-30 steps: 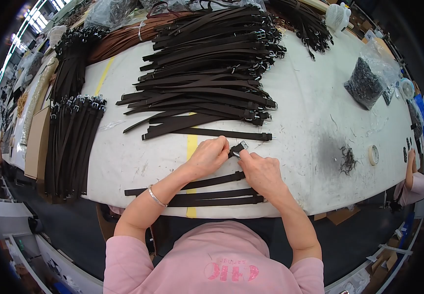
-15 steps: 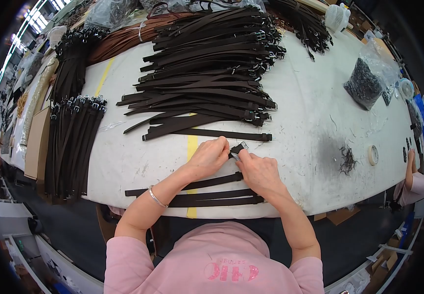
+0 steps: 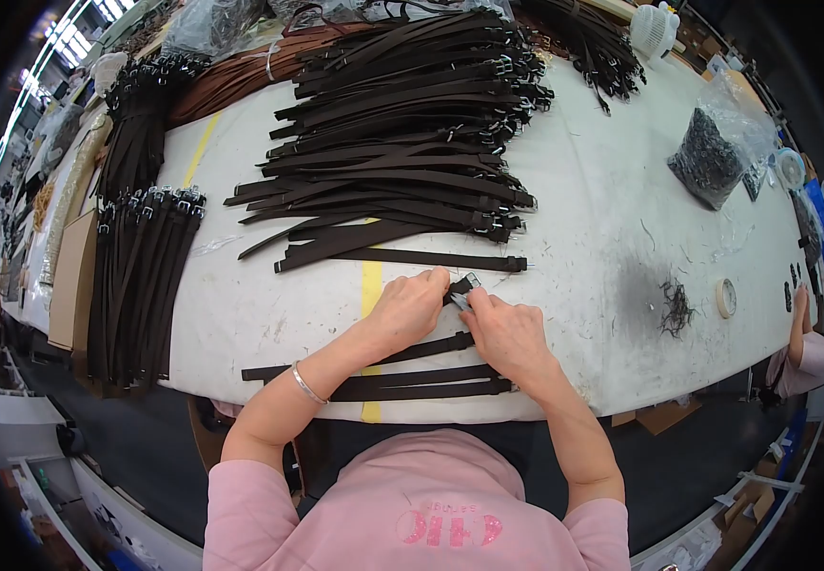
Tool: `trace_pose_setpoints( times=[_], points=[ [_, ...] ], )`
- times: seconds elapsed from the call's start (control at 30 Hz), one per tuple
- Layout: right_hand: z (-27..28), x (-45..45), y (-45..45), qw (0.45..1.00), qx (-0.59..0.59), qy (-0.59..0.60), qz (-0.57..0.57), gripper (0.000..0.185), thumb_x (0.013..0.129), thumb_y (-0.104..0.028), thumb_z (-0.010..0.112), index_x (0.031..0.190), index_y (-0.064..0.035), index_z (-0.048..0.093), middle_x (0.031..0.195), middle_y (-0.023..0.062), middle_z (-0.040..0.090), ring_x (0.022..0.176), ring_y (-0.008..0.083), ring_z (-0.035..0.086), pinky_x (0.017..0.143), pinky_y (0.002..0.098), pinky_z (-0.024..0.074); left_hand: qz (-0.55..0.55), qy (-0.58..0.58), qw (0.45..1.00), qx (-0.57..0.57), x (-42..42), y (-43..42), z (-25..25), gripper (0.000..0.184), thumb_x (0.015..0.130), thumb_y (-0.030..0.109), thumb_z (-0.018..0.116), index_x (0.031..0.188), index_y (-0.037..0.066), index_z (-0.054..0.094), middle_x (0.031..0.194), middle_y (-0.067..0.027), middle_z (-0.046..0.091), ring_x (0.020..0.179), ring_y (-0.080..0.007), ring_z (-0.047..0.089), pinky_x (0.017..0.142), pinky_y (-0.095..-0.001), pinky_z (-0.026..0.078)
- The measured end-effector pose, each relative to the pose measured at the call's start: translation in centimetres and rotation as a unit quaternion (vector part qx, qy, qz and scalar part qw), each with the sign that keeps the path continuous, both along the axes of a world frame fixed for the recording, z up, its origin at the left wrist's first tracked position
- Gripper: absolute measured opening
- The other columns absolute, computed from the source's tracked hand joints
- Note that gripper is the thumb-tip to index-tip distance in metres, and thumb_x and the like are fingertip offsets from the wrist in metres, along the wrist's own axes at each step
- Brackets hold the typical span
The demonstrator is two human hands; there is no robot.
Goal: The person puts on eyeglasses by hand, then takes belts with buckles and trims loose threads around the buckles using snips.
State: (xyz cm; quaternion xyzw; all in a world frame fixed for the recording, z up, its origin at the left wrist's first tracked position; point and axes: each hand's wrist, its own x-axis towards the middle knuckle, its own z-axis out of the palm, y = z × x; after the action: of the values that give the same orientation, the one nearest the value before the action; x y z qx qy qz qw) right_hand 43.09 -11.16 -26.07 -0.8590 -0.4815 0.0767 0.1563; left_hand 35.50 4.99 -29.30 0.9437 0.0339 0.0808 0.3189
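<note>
A dark brown belt [image 3: 452,291] has its silver buckle end raised between my two hands. My left hand [image 3: 414,303] pinches it just behind the buckle [image 3: 470,282]. On the other side, my right hand [image 3: 509,331] is closed on a small silvery blade-like tool [image 3: 461,302], its tip against the belt; the fingers hide most of it. Below the hands lie several more belts [image 3: 412,381], partly covered by my left forearm. A single belt [image 3: 431,260] rests just beyond my fingers, in front of a large pile of buckled belts [image 3: 402,143].
Bundled belts hang at the table's left edge [image 3: 141,285], beside a cardboard box [image 3: 71,276]. On the right are dark thread scraps [image 3: 676,309], a tape roll [image 3: 726,298] and a plastic bag of small black pieces [image 3: 707,162]. Another person's arm [image 3: 798,319] shows at far right.
Both hands stay almost in place at the buckle end. The silvery tool shows slightly more beside my right fingers, and the view has shifted a little.
</note>
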Motion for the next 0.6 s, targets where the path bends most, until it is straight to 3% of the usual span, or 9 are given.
trace_pose_setpoints(
  times=[0.1, 0.3, 0.6],
  points=[
    [0.0, -0.1, 0.1, 1.0, 0.001, -0.005, 0.002, 0.018, 0.086, -0.022, 0.058, 0.089, -0.0058, 0.05, 0.071, 0.0105, 0.063, 0.058, 0.03, 0.062, 0.05, 0.0406, 0.0462, 0.002, -0.011, 1.0, 0.026, -0.1, -0.2, 0.0, 0.011, 0.079, 0.002, 0.052, 0.088, -0.001, 0.046, 0.077, -0.0214, 0.06, 0.062, -0.0399, 0.06, 0.055, -0.0462, 0.048],
    [0.0, -0.3, 0.3, 1.0, -0.009, -0.017, 0.002, 0.017, 0.087, -0.021, 0.057, 0.086, -0.0061, 0.048, 0.067, 0.0094, 0.061, 0.056, 0.0296, 0.061, 0.049, 0.041, 0.0458, 0.008, -0.007, 1.0, 0.021, -0.2, -0.6, 0.4, 0.009, 0.085, 0.005, 0.05, 0.092, 0.0, 0.045, 0.075, -0.0196, 0.06, 0.064, -0.0389, 0.058, 0.056, -0.0444, 0.045],
    [0.0, 0.1, 0.0, 1.0, -0.013, 0.002, 0.01, 0.018, 0.088, -0.023, 0.055, 0.091, -0.0066, 0.049, 0.07, 0.0096, 0.063, 0.057, 0.0296, 0.061, 0.051, 0.0404, 0.0456, 0.029, 0.059, 0.985, -0.157, 0.0, 0.7, 2.1, 0.011, 0.09, 0.009, 0.047, 0.088, -0.003, 0.046, 0.071, -0.0217, 0.06, 0.071, -0.0401, 0.059, 0.063, -0.0428, 0.045]
  ],
)
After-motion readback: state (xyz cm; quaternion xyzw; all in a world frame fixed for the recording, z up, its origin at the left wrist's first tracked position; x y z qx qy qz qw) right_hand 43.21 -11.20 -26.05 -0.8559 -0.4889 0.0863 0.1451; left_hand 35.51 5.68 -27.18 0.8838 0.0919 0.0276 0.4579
